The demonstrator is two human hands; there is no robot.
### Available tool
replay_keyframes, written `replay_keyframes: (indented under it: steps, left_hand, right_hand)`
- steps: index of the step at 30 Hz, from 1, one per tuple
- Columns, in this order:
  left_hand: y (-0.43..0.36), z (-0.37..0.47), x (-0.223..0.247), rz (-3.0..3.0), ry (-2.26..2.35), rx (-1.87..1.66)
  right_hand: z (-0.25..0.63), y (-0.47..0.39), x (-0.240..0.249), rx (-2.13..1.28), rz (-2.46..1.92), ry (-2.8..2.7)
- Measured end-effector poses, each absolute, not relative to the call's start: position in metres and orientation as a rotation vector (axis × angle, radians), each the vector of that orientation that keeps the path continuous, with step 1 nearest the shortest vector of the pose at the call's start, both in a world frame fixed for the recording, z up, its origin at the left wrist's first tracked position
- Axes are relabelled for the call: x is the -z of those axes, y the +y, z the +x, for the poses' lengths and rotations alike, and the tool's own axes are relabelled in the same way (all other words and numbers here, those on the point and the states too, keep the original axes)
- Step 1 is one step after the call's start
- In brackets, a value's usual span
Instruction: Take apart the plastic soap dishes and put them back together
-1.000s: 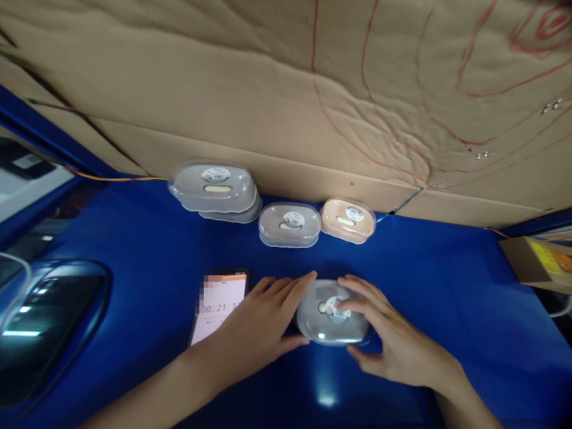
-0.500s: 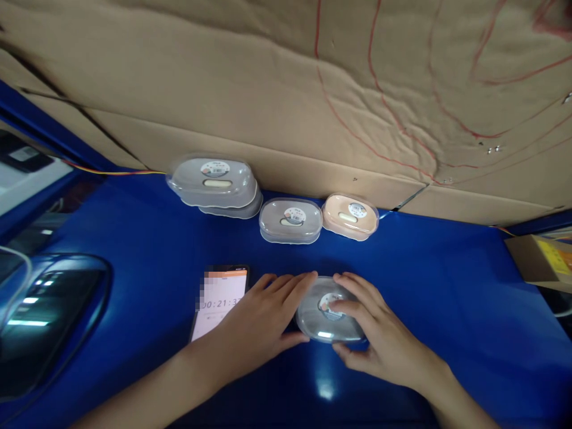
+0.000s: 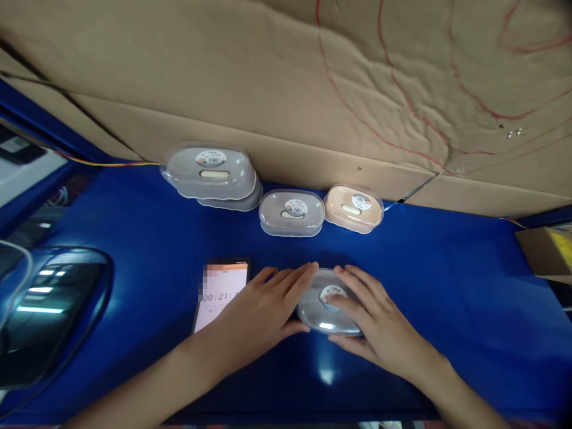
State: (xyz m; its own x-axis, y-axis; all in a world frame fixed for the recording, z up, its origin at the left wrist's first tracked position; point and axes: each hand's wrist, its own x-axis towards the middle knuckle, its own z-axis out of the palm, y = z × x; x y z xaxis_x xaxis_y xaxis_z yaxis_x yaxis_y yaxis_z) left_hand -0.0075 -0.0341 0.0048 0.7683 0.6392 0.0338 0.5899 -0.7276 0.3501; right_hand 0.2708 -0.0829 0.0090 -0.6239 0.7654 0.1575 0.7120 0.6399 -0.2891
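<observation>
Grasping clear-lidded grey box (image 3: 316,310) | left fingers (image 3: 304,282): left end | right fingers (image 3: 354,309): right end, top

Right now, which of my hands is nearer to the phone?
Left. Your left hand is just to the right of the phone, partly covering it in view; your right hand is farther right, at the right end of the gray box.

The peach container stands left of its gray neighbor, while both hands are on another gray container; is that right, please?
Not quite: the head view shows the peach container right of its gray neighbor; the left hand and right hand are on another gray container.
</observation>
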Motion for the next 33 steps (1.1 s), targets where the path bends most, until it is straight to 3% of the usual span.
replay_keyframes:
  steps: [6,19,33]
  left_hand:
    - [-0.034,-0.008,-0.003,2.68,0.954,-0.287]
    - [-0.034,-0.006,-0.001,2.778,0.982,-0.234]
    - [0.002,-0.023,0.002,2.844,1.446,-0.559]
  right_hand:
    - [0.263,-0.089,-0.005,-0.146,-1.268,-2.6]
    - [0.295,-0.077,-0.027,-0.507,-1.373,-2.545]
    - [0.381,-0.064,-0.006,0.261,-1.819,-2.19]
